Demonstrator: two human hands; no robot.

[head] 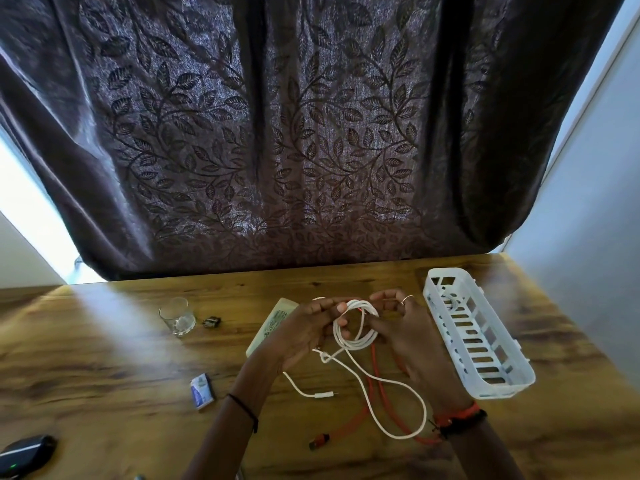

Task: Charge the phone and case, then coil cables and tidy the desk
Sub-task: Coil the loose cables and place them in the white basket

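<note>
Both hands hold a white cable (356, 327) above the wooden desk (121, 348). My left hand (304, 330) pinches the small coil at its left side, and my right hand (401, 327) grips the coil from the right. The cable's loose tail loops down across the desk to a white plug end (323, 395). A red cable (381, 386) lies flat under the hands, its plug (318, 444) near the front edge. A flat white device (273, 323), face down, lies partly hidden under my left hand. A dark case (26, 452) with a green light sits at the front left.
A white slotted plastic basket (485, 344) stands at the right with something white inside its far end. A drinking glass (177, 317) and a small dark adapter (212, 321) sit at the left. A small blue-and-white packet (201, 389) lies nearer. A dark curtain hangs behind the desk.
</note>
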